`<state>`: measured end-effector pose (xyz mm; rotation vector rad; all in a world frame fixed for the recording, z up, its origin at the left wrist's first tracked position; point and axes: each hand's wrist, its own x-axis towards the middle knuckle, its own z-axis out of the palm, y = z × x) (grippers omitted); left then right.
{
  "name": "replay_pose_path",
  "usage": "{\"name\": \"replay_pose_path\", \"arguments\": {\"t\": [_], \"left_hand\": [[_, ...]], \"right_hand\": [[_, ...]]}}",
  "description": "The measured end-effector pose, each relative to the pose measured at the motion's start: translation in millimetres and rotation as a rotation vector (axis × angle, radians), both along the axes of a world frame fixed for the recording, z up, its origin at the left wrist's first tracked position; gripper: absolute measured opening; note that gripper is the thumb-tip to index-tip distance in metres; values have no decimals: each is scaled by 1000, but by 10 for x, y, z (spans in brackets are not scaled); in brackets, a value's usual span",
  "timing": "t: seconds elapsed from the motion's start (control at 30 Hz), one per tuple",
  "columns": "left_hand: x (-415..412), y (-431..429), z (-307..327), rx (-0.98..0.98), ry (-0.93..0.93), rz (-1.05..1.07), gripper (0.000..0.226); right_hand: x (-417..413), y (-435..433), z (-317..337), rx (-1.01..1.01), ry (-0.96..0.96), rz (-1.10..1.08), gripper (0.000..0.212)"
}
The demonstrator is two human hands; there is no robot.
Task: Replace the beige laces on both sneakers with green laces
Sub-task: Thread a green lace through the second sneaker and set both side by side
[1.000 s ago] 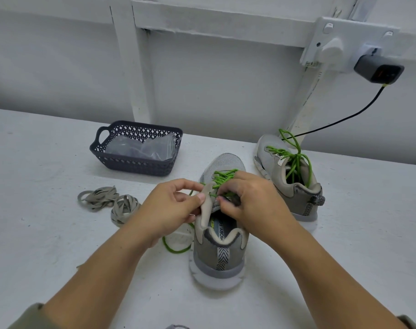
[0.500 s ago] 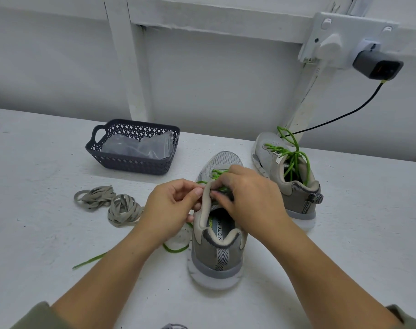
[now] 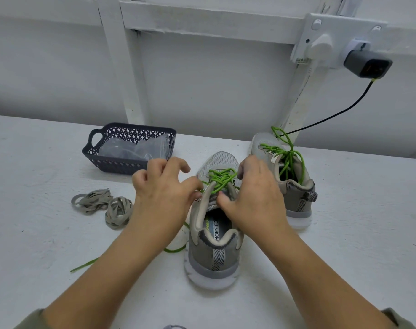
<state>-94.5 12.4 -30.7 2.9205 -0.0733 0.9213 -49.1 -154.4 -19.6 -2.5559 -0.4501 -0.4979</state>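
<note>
While your left hand (image 3: pixel 163 198) pinches the green lace (image 3: pixel 220 180) at the near sneaker (image 3: pixel 214 233), your right hand (image 3: pixel 254 198) grips its opposite side.

Bare white worktop (image 3: pixel 356 233) open at near left, near right and far left. Dark lattice plastic basket (image 3: pixel 121 162) blocks the far centre-left. Coiled beige flat laces (image 3: pixel 102 205) lie just left of the left hand (image 3: pixel 162 198). Second grey mesh sneaker (image 3: pixel 295 184) crowds the right hand (image 3: pixel 257 200). Loose green lace tail (image 3: pixel 83 265) crosses the near left.
</note>
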Motion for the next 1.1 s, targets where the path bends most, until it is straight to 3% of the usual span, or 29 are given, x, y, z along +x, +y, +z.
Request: {"name": "replay_pose_path", "arguments": {"t": [0.17, 0.3, 0.33, 0.47, 0.57, 0.63, 0.77, 0.83, 0.9, 1.03, 1.1], "left_hand": [[-24, 63, -10, 24, 197, 26, 14], [-244, 128, 44, 155, 612, 439, 28], [-279, 104, 100, 170, 642, 485, 31], [-155, -60, 132, -56, 311, 245, 42], [-51, -46, 61, -186, 183, 2, 13], [-131, 19, 69, -175, 349, 68, 8], [-329, 227, 211, 24, 970, 318, 17], [-367, 251, 314, 124, 1058, 345, 19], [-303, 215, 377, 123, 988, 329, 23], [33, 101, 324, -134, 635, 159, 35], [185, 65, 213, -194, 602, 19, 32]], "right_hand": [[-15, -5, -4, 68, 105, -2, 41], [-31, -2, -1, 111, 141, -42, 38], [-30, 0, -1, 125, 161, -44, 37], [-21, 20, 1, 128, 197, -37, 32], [-25, 24, 1, 151, 201, -35, 30], [-27, 17, -4, 172, 206, -37, 30], [-21, -5, -22, 191, 211, -52, 30], [-18, 0, -19, 185, 208, -59, 30], [-21, 6, -18, 175, 209, -56, 29], [-26, 21, -7, 171, 217, -48, 28], [-30, 14, -10, 177, 220, -48, 28]]}}
